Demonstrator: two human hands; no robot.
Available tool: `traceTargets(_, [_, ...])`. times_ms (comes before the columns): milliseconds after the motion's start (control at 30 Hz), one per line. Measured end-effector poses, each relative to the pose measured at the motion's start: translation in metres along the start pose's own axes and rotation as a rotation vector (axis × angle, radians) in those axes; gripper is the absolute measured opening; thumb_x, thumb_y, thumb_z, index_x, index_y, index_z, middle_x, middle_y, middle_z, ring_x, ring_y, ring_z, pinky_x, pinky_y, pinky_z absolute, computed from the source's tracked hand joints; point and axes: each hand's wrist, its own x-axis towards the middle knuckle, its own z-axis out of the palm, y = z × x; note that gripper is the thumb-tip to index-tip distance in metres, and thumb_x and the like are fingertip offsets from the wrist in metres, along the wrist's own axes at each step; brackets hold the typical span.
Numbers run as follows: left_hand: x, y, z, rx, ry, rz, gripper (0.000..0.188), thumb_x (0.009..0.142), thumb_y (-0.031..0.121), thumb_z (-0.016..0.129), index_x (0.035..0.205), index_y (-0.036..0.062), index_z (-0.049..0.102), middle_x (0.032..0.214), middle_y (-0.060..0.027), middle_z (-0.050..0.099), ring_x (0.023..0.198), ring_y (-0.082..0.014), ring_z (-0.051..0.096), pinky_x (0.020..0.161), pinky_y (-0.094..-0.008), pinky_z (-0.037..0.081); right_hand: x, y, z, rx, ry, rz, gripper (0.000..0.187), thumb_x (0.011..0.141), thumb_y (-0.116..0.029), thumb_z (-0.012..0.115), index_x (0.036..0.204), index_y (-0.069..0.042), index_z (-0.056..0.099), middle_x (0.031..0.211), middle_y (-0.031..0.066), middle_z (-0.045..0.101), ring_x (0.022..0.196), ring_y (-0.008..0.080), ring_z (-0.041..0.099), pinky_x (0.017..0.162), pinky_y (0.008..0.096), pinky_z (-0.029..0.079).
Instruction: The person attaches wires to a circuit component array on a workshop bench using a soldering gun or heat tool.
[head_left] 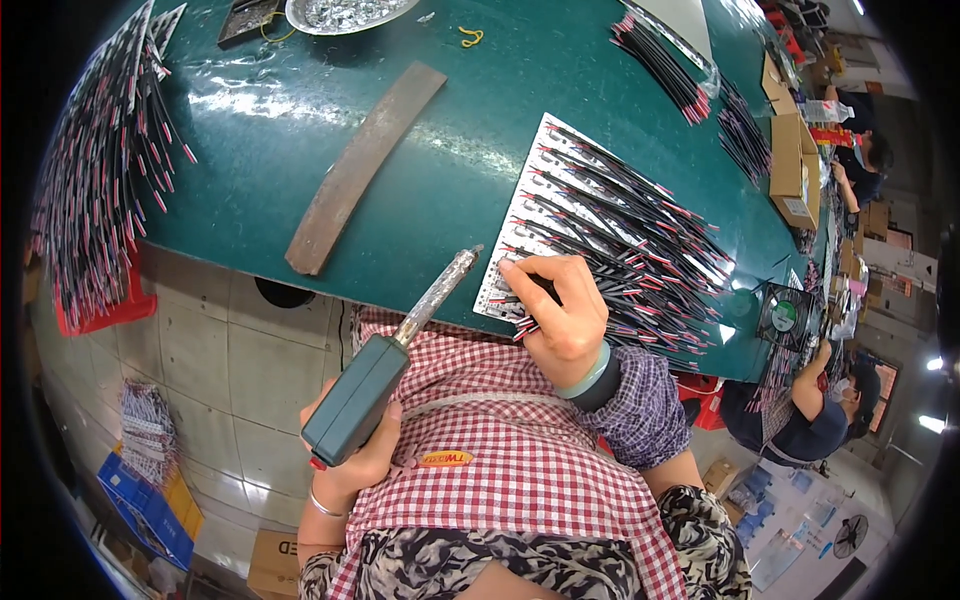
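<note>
The checked apron [500, 480] lies nearest. The left hand [362, 465] is clamped on the iron [355, 400], tip beside the board [512, 215]; the right hand [568, 320] bends over the board's wires [630, 225], its grip unclear. Fingers should stay clear of the hot tip. The table [240, 190] is glossy green; tiled floor [235, 365] below, co-workers [800, 420] rightward.

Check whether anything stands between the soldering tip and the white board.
No obstacle shows between the tip and the left edge of the white board; just past that edge, the right hand covers part of the board.
</note>
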Motion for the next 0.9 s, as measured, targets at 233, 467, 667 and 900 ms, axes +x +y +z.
traceTargets(233, [0.0005,0.0027,-0.0010,0.008,-0.032,-0.032,0.021,0.073,-0.001,0.075,0.093,-0.0049,0.071,0.081,-0.0131,0.067,0.062,-0.0228,0.064,0.056,-0.0300,0.050,-0.0070,0.0018,0.0031,-0.014,0.000,-0.012,0.051,0.058,0.012,0.066,0.107,-0.002,0.073,0.095,0.0112,0.067,0.081,0.0291,0.065,0.068,0.0367,0.052])
traceTargets(467, [0.0005,0.0021,-0.0008,-0.021,-0.040,-0.054,0.022,0.072,-0.003,0.074,0.094,-0.0056,0.071,0.084,-0.0145,0.069,0.064,-0.0233,0.067,0.058,-0.0299,0.052,-0.0023,-0.0010,0.0029,-0.027,0.016,0.004,0.051,0.058,0.012,0.065,0.107,0.000,0.073,0.093,0.0111,0.067,0.078,0.0289,0.063,0.067,0.0365,0.052])
traceTargets(667, [0.0026,0.0042,-0.0018,0.010,-0.071,-0.059,0.023,0.071,-0.003,0.073,0.094,-0.0061,0.071,0.086,-0.0160,0.070,0.068,-0.0251,0.069,0.062,-0.0315,0.054,-0.0047,-0.0001,0.0024,-0.055,-0.019,-0.014,0.048,0.059,0.009,0.066,0.106,0.000,0.073,0.092,0.0113,0.068,0.079,0.0286,0.064,0.067,0.0367,0.052])
traceTargets(900, [0.0036,0.0044,0.0014,-0.008,-0.085,-0.080,0.025,0.069,-0.004,0.072,0.095,-0.0063,0.071,0.090,-0.0174,0.070,0.072,-0.0274,0.071,0.065,-0.0327,0.056,-0.0057,-0.0003,0.0021,-0.079,-0.038,-0.027,0.047,0.059,0.006,0.067,0.105,0.000,0.073,0.092,0.0118,0.068,0.079,0.0287,0.065,0.066,0.0373,0.053])
